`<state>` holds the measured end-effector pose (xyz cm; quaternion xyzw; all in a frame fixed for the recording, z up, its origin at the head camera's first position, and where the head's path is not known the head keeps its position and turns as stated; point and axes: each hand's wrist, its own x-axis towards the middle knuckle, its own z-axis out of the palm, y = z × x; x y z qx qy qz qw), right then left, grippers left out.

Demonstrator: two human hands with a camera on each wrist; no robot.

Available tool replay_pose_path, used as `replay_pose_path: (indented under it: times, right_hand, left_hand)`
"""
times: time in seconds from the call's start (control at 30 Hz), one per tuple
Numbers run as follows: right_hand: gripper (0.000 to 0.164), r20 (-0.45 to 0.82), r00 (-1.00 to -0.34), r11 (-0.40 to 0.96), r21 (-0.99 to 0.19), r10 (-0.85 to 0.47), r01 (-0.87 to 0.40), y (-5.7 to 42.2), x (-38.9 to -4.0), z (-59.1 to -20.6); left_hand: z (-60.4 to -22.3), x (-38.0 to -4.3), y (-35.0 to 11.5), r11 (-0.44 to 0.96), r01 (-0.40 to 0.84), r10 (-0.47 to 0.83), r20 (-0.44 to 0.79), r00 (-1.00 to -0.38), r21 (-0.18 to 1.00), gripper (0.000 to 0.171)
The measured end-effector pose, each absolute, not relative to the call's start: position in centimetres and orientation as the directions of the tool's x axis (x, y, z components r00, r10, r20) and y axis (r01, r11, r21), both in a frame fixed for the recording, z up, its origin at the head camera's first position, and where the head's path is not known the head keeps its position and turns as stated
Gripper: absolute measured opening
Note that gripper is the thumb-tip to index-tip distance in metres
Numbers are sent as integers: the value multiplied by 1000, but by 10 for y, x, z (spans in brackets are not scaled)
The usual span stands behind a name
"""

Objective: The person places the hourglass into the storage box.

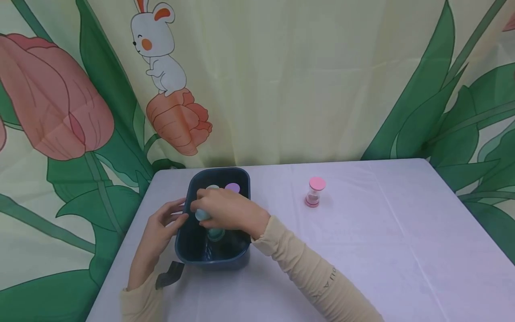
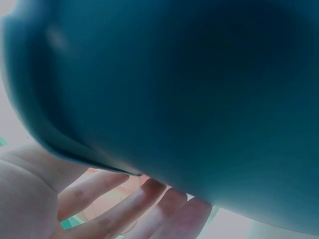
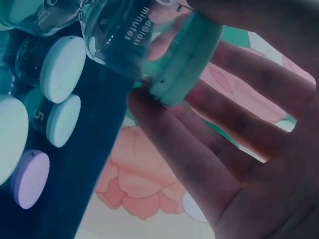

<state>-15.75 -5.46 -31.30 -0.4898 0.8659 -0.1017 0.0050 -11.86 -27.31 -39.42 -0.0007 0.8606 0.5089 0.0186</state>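
Observation:
My right hand (image 1: pixel 235 209) reaches into a dark blue plastic bin (image 1: pixel 225 264) and pinches a sand timer (image 3: pixel 187 57) by its pale green end cap. Clear plastic and white lettering that includes "minutes" show on the timer's body in the right wrist view. The left hand (image 1: pixel 161 226) touches the outside of the bin's left wall with fairly straight fingers (image 2: pixel 109 221). Other sand timers lie in the bin, among them one with a lilac cap (image 3: pixel 32 179) and one with a white cap (image 3: pixel 64 69). My right hand hides part of the bin's inside.
A pink sand timer (image 1: pixel 314 192) stands upright to the right of the bin on the white-covered table (image 1: pixel 362 241). Behind the table hangs a curtain (image 1: pixel 281 80) printed with tulips and a rabbit. A dark strap (image 1: pixel 170 274) is by the left wrist.

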Motion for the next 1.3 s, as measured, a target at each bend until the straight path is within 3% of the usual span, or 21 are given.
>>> replay_pose_path:
  times: [1.3]
  right_hand:
    - [42, -101, -476, 486, -126, -873, -865, -78, -159, -344]
  left_hand:
    - [-395, -119, -273, 482, -34, 11, -45, -999, 876, 58]
